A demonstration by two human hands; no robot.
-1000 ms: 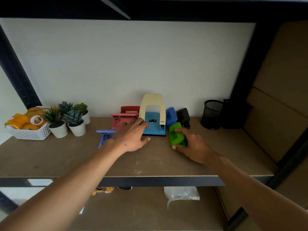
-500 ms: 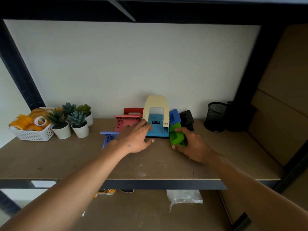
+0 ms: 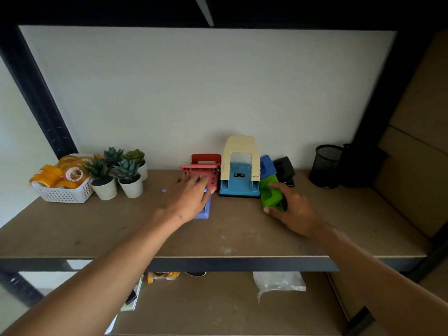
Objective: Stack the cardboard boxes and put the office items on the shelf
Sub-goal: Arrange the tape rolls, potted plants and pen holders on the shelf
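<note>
Two hands are reaching onto the shelf board (image 3: 242, 238) from the near edge, well apart from each other. The right hand (image 3: 294, 210) is gripping the green hole punch (image 3: 270, 196), its thumb pressing the near end and its fingers curling round the right side. The left hand (image 3: 188, 200) is lying with fingers spread and fairly straight over the lilac hole punch (image 3: 204, 210), its fingertips reaching the pink hole punch (image 3: 206, 174) just beyond; it is blurred, so contact cannot be confirmed. Between the hands, the large cream-and-blue hole punch (image 3: 240, 170) is standing upright, touching the green one on its right. Behind the green punch, a blue hole punch (image 3: 266, 164) and a black hole punch (image 3: 284, 169) are sitting near the wall. Farther right, a black mesh cup (image 3: 326, 166) is standing. At far left, three potted succulents (image 3: 118, 173) are standing beside a white basket (image 3: 65, 192) holding tape rolls (image 3: 52, 174).
</note>
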